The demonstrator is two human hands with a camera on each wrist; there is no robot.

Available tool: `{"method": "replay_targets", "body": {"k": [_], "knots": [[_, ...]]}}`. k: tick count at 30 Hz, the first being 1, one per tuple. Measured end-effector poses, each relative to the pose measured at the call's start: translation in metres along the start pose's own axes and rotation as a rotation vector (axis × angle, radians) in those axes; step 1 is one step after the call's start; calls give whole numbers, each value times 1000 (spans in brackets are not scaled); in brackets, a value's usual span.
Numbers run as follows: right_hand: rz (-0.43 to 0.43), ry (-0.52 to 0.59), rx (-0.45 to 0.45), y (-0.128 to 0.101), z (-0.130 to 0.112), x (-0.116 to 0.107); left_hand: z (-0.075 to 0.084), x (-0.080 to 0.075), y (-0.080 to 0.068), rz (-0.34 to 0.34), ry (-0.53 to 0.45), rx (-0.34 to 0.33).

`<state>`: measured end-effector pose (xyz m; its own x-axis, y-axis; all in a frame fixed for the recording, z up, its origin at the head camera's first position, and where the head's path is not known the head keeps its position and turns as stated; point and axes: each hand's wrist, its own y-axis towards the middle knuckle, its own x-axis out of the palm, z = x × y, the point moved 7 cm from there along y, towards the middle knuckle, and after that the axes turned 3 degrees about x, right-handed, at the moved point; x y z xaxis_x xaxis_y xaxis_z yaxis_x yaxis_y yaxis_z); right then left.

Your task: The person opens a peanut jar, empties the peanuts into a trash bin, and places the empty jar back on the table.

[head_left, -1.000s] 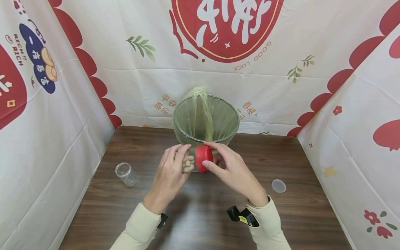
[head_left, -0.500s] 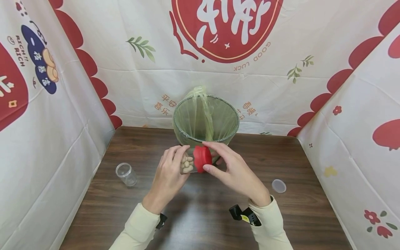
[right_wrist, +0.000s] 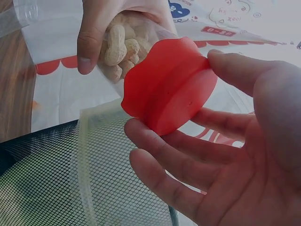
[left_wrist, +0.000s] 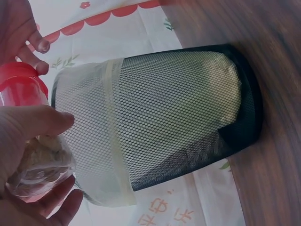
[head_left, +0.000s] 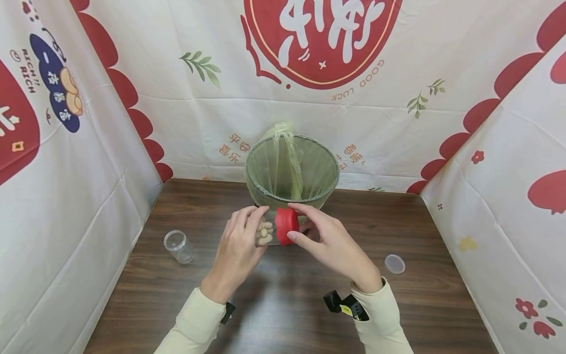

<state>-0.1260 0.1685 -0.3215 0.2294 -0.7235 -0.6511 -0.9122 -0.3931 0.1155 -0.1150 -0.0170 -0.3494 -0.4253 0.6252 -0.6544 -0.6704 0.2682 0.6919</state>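
A transparent jar (left_wrist: 42,165) of unshelled peanuts (right_wrist: 116,46) lies on its side in the air, just in front of a mesh bin's rim. My left hand (head_left: 236,243) grips the jar's body, thumb on one side and fingers on the other. At the jar's right end sits a scalloped red lid (head_left: 286,226). My right hand (head_left: 329,241) holds that lid by its edge; the right wrist view shows the thumb on one side and fingertips on the other. In that view the lid covers the jar's mouth.
The mesh bin (left_wrist: 164,117), lined with a pale yellow bag, stands at the table's back edge. A second transparent jar (head_left: 180,248) is at the left on the brown table (head_left: 283,305). A translucent disc-shaped lid (head_left: 394,263) lies at the right. Printed cloth hangs around three sides.
My right hand has shifted its hold on the red lid slightly, and the lid has turned a little. My left hand has stayed almost still on the jar.
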Motion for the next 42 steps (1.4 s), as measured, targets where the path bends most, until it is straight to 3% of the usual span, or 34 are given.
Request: {"method": "replay_targets", "body": {"k": [14, 20, 27, 33, 42], "knots": [[21, -68, -146, -3, -10, -5, -2, 4, 0, -63, -57, -66], [34, -31, -72, -3, -4, -8, -2, 4, 1, -60, -64, -58], [19, -10, 2, 0, 3, -2, 0, 4, 2, -45, -55, -1], [23, -15, -8, 1, 0, -1, 1, 4, 1, -44, -43, 28], [29, -19, -53, 0, -4, -5, 0, 4, 1, -61, -75, 5]]}}
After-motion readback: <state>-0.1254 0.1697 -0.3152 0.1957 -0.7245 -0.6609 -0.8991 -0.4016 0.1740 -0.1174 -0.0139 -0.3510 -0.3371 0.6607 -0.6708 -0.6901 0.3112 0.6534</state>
